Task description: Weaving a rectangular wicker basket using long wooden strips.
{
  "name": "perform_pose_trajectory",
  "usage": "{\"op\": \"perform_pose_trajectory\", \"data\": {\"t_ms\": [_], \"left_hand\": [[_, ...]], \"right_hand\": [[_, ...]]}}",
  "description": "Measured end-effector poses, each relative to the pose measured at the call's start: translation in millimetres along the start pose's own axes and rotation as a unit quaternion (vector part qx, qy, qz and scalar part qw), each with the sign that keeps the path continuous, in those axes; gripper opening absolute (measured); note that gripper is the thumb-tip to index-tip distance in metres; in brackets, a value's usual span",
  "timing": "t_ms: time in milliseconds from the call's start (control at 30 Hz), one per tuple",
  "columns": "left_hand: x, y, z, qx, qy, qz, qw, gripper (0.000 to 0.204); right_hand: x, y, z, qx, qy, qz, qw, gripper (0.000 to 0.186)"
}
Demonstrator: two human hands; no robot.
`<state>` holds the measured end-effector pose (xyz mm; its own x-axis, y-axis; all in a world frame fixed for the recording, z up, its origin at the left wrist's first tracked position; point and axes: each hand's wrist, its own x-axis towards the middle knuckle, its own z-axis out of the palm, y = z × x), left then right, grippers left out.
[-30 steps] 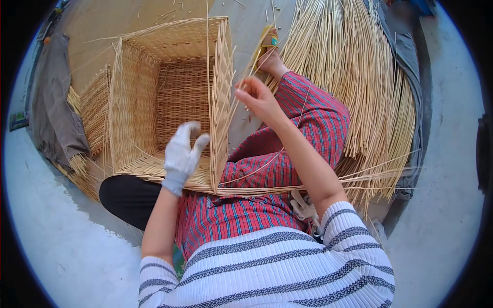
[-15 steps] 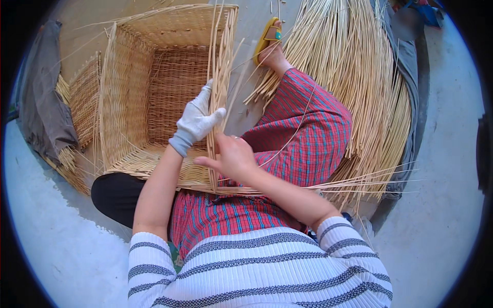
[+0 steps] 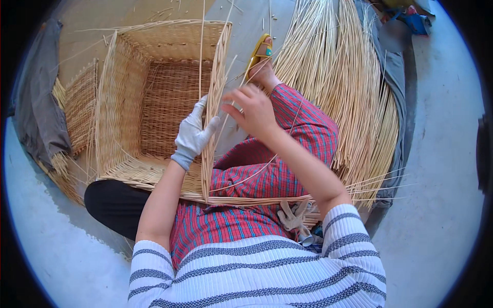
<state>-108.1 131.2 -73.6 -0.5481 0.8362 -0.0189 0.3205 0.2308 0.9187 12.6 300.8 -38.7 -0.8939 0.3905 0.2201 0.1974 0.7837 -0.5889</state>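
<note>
A large rectangular wicker basket [image 3: 118, 102] lies with its opening toward me, its floor woven in darker brown. My left hand [image 3: 192, 134], in a white knitted glove, grips the right-hand rim [image 3: 207, 167], with the thumb on the outer side and the fingers along the inner side. A long pale cane [image 3: 202, 56] rises past those fingers. Bare and slightly smeared by motion, my right hand [image 3: 252, 110] is raised just right of the rim, fingers bent, near a loose cane [image 3: 226, 97]. Whether it holds that cane, I cannot make out.
A big bundle of pale canes [image 3: 328, 92] lies to the right on grey cloth. Loose cane ends [image 3: 370, 186] stick out rightward from the basket's near edge. An off-white glove [image 3: 292, 216] lies by my lap. At left are a woven panel [image 3: 82, 108] and dark cloth [image 3: 43, 97].
My right hand has lifted off the near part of the rim and moved up and to the right. The left hand still holds the rim. The glove by my lap has come into view.
</note>
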Motion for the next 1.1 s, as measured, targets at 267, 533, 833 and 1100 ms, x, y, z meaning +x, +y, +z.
{"op": "perform_pose_trajectory", "data": {"t_ms": [267, 533, 833, 1100], "left_hand": [[2.0, 12.4, 1.5, -0.010, -0.019, -0.062, 0.998, 0.073], [3.7, 0.4, 3.5, 0.047, 0.025, -0.013, 0.999, 0.068], [5.6, 20.0, 2.8, 0.082, 0.047, 0.031, 0.995, 0.071], [51.1, 47.5, -10.0, 0.182, -0.070, -0.044, 0.980, 0.026]], "right_hand": [[68.2, 18.9, -18.7, -0.146, -0.089, -0.284, 0.943, 0.034], [51.1, 13.1, -12.3, -0.192, -0.071, -0.262, 0.943, 0.033], [37.1, 20.8, -9.8, -0.135, 0.058, -0.150, 0.978, 0.029], [22.8, 22.6, -13.8, 0.028, 0.096, -0.040, 0.994, 0.008]]}}
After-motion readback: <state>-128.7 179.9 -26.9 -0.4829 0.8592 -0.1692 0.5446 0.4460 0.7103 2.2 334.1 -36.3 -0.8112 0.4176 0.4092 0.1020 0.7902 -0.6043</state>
